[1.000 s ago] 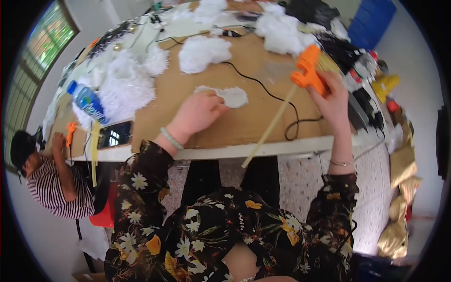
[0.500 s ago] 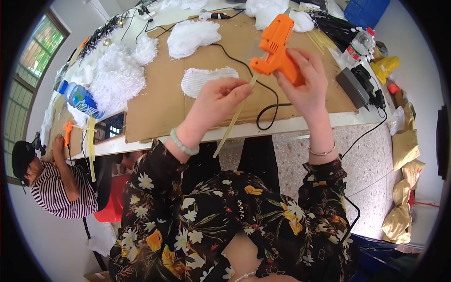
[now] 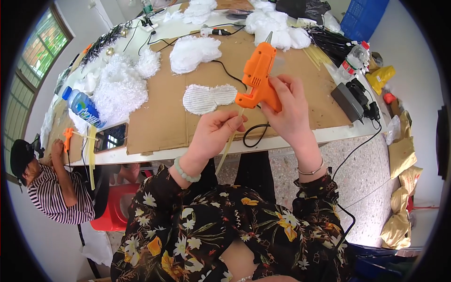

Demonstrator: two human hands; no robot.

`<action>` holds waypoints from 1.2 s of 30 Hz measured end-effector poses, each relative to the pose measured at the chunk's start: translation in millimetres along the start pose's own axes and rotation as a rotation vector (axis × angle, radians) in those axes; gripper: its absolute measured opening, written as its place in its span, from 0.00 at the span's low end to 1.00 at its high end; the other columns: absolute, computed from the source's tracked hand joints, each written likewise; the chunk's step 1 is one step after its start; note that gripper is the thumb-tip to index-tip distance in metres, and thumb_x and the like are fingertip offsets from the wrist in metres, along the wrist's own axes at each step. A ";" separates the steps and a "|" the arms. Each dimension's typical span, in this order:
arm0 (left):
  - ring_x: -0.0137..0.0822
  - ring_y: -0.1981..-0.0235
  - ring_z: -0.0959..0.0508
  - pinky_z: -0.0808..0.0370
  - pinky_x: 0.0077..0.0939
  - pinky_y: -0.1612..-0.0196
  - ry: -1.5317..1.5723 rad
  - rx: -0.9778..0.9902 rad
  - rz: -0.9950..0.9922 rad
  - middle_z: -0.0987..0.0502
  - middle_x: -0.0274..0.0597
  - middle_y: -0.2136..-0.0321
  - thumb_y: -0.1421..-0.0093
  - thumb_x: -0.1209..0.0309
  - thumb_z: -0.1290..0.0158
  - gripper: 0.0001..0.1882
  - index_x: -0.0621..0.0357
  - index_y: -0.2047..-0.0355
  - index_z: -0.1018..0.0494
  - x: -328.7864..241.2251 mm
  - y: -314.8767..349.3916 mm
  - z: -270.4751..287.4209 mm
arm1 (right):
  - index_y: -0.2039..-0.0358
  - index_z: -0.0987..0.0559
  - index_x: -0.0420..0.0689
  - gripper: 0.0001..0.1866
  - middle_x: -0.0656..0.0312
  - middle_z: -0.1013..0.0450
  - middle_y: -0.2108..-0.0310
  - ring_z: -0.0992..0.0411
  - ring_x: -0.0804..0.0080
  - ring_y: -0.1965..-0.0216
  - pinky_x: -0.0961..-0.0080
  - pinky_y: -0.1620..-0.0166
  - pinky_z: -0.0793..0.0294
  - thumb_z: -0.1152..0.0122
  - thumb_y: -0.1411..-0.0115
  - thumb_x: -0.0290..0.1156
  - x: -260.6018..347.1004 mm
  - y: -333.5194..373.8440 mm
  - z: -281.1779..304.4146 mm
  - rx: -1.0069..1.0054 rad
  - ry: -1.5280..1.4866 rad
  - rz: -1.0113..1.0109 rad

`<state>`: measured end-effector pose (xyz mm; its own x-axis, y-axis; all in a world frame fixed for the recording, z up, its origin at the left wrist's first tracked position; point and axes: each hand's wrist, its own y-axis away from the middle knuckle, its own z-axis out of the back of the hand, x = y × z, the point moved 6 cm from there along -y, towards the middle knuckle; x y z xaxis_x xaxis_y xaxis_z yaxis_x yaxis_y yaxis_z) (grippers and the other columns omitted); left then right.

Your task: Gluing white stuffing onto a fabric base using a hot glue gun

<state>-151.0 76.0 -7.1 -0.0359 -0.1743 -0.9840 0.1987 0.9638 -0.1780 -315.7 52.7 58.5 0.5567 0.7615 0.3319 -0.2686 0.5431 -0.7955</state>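
My right hand (image 3: 289,105) grips the handle of an orange hot glue gun (image 3: 259,70), its metal nozzle pointing up and away from me. A pale yellow glue stick (image 3: 226,152) runs from the rear of the gun down past the table edge. My left hand (image 3: 215,134) pinches that stick just below the gun. Beyond my left hand, a white ribbed, fuzzy-edged piece (image 3: 209,98) lies flat on the brown cardboard (image 3: 157,101). Farther back rests a fluffy white piece (image 3: 194,54). The gun's black cord (image 3: 251,136) loops beside my right hand.
At the left are a white tinsel heap (image 3: 120,84), a blue-capped bottle (image 3: 83,107), a phone (image 3: 111,137) and spare glue sticks (image 3: 91,164). A black power adapter (image 3: 347,102) and a red-capped bottle (image 3: 354,61) stand right. A co-worker (image 3: 61,195) sits far left, holding another orange glue gun (image 3: 68,137).
The glue gun and both hands have come lower and a little left in the picture. My left hand still pinches the stick, and the table now sits slightly lower in view.
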 end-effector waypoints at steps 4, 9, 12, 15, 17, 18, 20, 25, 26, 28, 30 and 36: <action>0.25 0.69 0.26 0.29 0.19 0.61 0.007 -0.008 0.002 0.23 0.36 0.74 0.36 0.70 0.52 0.11 0.68 0.63 0.25 1.6 3.8 2.3 | 0.53 0.28 0.37 0.29 0.52 0.34 0.58 0.30 0.58 0.62 0.70 0.61 0.27 0.34 0.60 0.18 0.8 3.9 -4.8 0.016 0.030 0.041; 0.24 0.72 0.25 0.29 0.18 0.64 0.104 -0.029 0.054 0.24 0.36 0.77 0.37 0.72 0.52 0.11 0.70 0.65 0.25 5.0 4.1 3.7 | 0.53 0.28 0.36 0.29 0.51 0.35 0.58 0.31 0.57 0.61 0.70 0.61 0.27 0.34 0.60 0.18 3.0 6.1 -8.2 0.028 0.038 0.075; 0.24 0.72 0.25 0.29 0.18 0.65 0.132 -0.027 0.064 0.24 0.36 0.77 0.38 0.73 0.52 0.11 0.70 0.65 0.25 6.0 5.2 3.4 | 0.53 0.29 0.36 0.29 0.51 0.35 0.58 0.31 0.57 0.60 0.70 0.62 0.27 0.34 0.60 0.18 3.9 8.8 -9.3 0.027 0.018 0.084; 0.23 0.73 0.26 0.30 0.17 0.66 0.147 -0.044 0.085 0.24 0.36 0.77 0.38 0.72 0.51 0.11 0.70 0.65 0.25 10.1 2.7 9.1 | 0.53 0.29 0.35 0.29 0.50 0.35 0.58 0.31 0.57 0.60 0.70 0.61 0.27 0.34 0.60 0.18 0.2 6.8 -18.0 0.042 -0.009 0.065; 0.23 0.73 0.26 0.30 0.17 0.67 0.147 -0.074 0.099 0.24 0.35 0.77 0.39 0.72 0.51 0.10 0.69 0.66 0.24 9.5 4.2 7.5 | 0.52 0.29 0.34 0.29 0.50 0.34 0.58 0.31 0.55 0.60 0.69 0.60 0.28 0.34 0.59 0.18 1.2 5.5 -18.2 0.037 -0.003 0.071; 0.23 0.74 0.26 0.30 0.16 0.68 0.157 -0.093 0.122 0.24 0.35 0.78 0.39 0.72 0.50 0.10 0.69 0.66 0.24 11.4 5.1 5.7 | 0.52 0.29 0.34 0.29 0.50 0.34 0.58 0.31 0.55 0.60 0.69 0.60 0.28 0.34 0.59 0.18 0.6 8.5 -17.4 0.033 -0.019 0.090; 0.22 0.73 0.27 0.31 0.16 0.68 0.111 -0.063 0.120 0.24 0.35 0.77 0.38 0.71 0.50 0.10 0.68 0.65 0.24 7.1 1.6 3.1 | 0.52 0.29 0.33 0.28 0.49 0.34 0.57 0.31 0.54 0.60 0.69 0.58 0.28 0.35 0.58 0.19 -5.4 11.6 -15.3 0.024 0.042 0.049; 0.20 0.74 0.28 0.32 0.15 0.70 0.024 0.004 0.057 0.24 0.33 0.76 0.37 0.69 0.50 0.11 0.65 0.64 0.24 0.9 -5.4 -5.0 | 0.54 0.29 0.34 0.25 0.49 0.33 0.56 0.30 0.54 0.58 0.69 0.57 0.28 0.38 0.56 0.20 -13.3 5.3 -22.5 0.064 0.013 -0.084; 0.20 0.74 0.28 0.32 0.15 0.70 0.037 0.014 0.046 0.25 0.32 0.76 0.37 0.68 0.51 0.12 0.64 0.64 0.24 -2.0 -6.2 -7.6 | 0.54 0.29 0.34 0.24 0.49 0.33 0.57 0.30 0.54 0.58 0.68 0.58 0.28 0.39 0.55 0.20 -15.0 4.3 -24.1 0.080 0.038 -0.104; 0.20 0.75 0.29 0.32 0.16 0.72 0.017 0.035 -0.047 0.26 0.30 0.76 0.36 0.64 0.51 0.14 0.63 0.63 0.24 -9.2 -12.0 -11.6 | 0.55 0.29 0.34 0.23 0.49 0.32 0.57 0.30 0.54 0.58 0.68 0.58 0.28 0.40 0.54 0.21 -18.8 1.2 -25.3 0.098 0.060 -0.118; 0.20 0.74 0.29 0.32 0.16 0.72 -0.028 0.099 -0.027 0.26 0.30 0.77 0.36 0.63 0.51 0.14 0.63 0.62 0.24 -16.8 -8.8 -11.5 | 0.56 0.28 0.35 0.22 0.48 0.31 0.60 0.29 0.55 0.61 0.71 0.60 0.28 0.42 0.55 0.21 -27.5 -1.5 -22.8 0.116 0.121 -0.168; 0.48 0.67 0.24 0.27 0.36 0.63 -0.517 0.236 -0.239 0.23 0.48 0.72 0.43 0.63 0.46 0.13 0.60 0.64 0.24 -21.1 -7.9 22.5 | 0.56 0.27 0.38 0.16 0.65 0.28 0.69 0.32 0.77 0.71 0.80 0.67 0.32 0.45 0.47 0.25 -83.0 -9.4 13.0 -0.029 -0.079 -0.395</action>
<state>-129.8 67.6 15.1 0.3621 -0.5119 -0.7790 0.4570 0.8258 -0.3303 -369.6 -11.1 45.0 0.5507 0.5212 0.6520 -0.0232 0.7903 -0.6122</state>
